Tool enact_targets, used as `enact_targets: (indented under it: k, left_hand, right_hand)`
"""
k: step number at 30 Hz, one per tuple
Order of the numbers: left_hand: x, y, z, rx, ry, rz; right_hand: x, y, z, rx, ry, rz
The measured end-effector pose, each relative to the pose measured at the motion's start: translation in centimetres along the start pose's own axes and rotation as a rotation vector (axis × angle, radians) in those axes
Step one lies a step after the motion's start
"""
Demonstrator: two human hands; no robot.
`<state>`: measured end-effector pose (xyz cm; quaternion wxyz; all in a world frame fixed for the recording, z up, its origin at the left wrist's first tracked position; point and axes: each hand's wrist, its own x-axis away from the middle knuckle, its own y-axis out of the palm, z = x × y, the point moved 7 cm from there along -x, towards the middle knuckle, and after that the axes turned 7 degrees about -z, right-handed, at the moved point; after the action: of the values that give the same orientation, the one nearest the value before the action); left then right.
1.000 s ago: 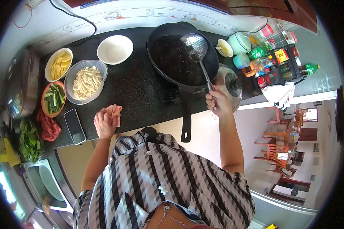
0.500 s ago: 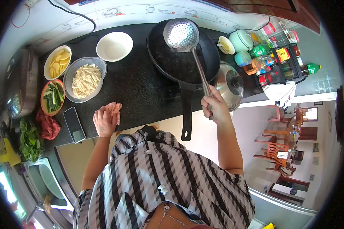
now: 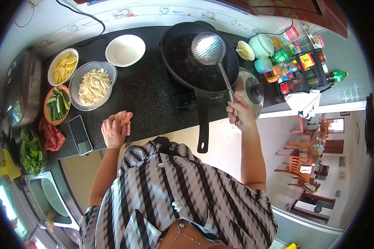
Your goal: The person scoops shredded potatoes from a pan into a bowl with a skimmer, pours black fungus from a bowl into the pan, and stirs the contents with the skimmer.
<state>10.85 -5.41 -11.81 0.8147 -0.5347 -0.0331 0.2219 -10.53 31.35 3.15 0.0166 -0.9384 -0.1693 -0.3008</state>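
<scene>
My right hand (image 3: 242,113) is closed round the handle of a metal skimmer (image 3: 208,48). Its perforated bowl is over the right part of a black wok (image 3: 183,62), whose long handle points toward me. My left hand (image 3: 113,129) lies at the counter's front edge, fingers curled on a crumpled pink cloth (image 3: 124,121). Behind that hand stands a clear plastic bowl of pale, thin strips (image 3: 94,88). A phone (image 3: 80,135) rests to the left of the hand. A domed pan lid (image 3: 249,93) with a black knob is beside the wok, partly behind my right hand.
An empty white bowl (image 3: 125,50) stands left of the wok. Further left are a bowl of yellow slices (image 3: 65,68), an orange bowl of green pieces (image 3: 57,104), a dark red cloth (image 3: 52,135) and leafy greens (image 3: 33,151). Bottles (image 3: 284,68) crowd the right end.
My right hand and the skimmer have shifted right and a little toward me, the bowl staying over the wok. My left hand keeps its place on the pink cloth.
</scene>
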Motion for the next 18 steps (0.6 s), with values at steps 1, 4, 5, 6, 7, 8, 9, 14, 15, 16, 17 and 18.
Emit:
enact_targets:
  k: [1, 4, 5, 6, 7, 8, 9, 14, 15, 16, 17, 18]
  left_hand:
    - [0.0, 0.0, 0.0, -0.002, 0.0, 0.001]
    - [-0.1, -0.3, 0.2, 0.021, 0.0, 0.006]
    - [-0.1, -0.3, 0.2, 0.012, 0.002, 0.005]
    - [0.0, -0.3, 0.2, 0.003, 0.004, 0.004]
    - [-0.1, -0.3, 0.2, -0.005, 0.007, 0.005]
    - [-0.1, -0.3, 0.2, -0.002, 0.006, 0.007]
    - [0.0, -0.2, 0.2, 0.002, 0.005, 0.009]
    - [0.1, 0.2, -0.3, 0.004, -0.004, -0.01]
    - [0.0, 0.3, -0.4, 0.002, -0.007, -0.015]
    - [0.1, 0.4, -0.4, 0.002, -0.011, -0.02]
    - [0.1, 0.4, -0.3, 0.002, -0.009, -0.013]
    - [0.1, 0.3, -0.3, 0.002, -0.006, -0.006]
  right_hand:
    - [-0.2, -1.0, -0.4, 0.018, -0.022, 0.031]
    - [0.2, -2.1, -2.1, 0.155, -0.114, 0.155]
    - [0.0, -2.9, -2.6, 0.219, -0.144, 0.177]
    - [0.0, -3.6, -3.0, 0.284, -0.173, 0.199]
    - [0.0, -4.2, -3.3, 0.331, -0.209, 0.223]
    - [-0.1, -4.6, -3.4, 0.353, -0.204, 0.222]
    - [-0.2, -4.9, -3.4, 0.375, -0.198, 0.223]
    - [0.5, -4.6, -2.4, 0.305, -0.066, 0.203]
    - [0.8, -4.0, -2.1, 0.228, -0.03, 0.195]
    - [1.2, -3.5, -1.9, 0.153, 0.007, 0.186]
    - [1.5, -2.9, -1.8, 0.091, 0.042, 0.142]
    - [1.5, -2.6, -1.3, 0.015, 0.076, 0.076]
